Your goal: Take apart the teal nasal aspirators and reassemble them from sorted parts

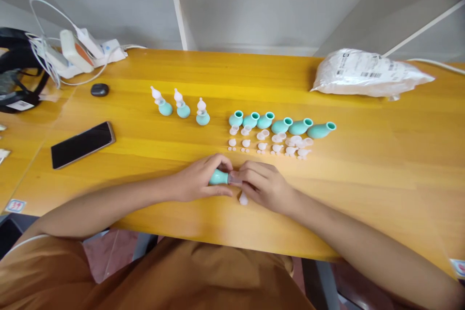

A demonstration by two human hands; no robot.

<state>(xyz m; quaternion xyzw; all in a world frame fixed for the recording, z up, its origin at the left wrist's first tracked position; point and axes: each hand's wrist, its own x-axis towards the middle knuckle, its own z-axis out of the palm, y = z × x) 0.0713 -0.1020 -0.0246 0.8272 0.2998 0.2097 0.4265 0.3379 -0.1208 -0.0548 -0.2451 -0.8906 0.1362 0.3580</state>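
My left hand [199,178] is wrapped round a teal rubber bulb [218,177], which lies sideways with its mouth toward the right. At that mouth, my right hand [267,185] pinches a clear plastic connector [234,178]; whether it is seated inside cannot be made out. A whitish nozzle tip [243,198] rests on the table just below my right fingers. Beyond my hands stands a row of several teal bulbs [281,125] with open mouths. In front of them lie clear connectors [263,134], whitish nozzle tips [262,146] and tiny clear parts [260,151].
Three assembled nasal aspirators [181,105] stand upright at the back left. A phone [83,145] and a small black case [99,89] lie farther left, near a power strip [109,53] with cables. A plastic bag [366,73] sits at the back right of the wooden table [381,155].
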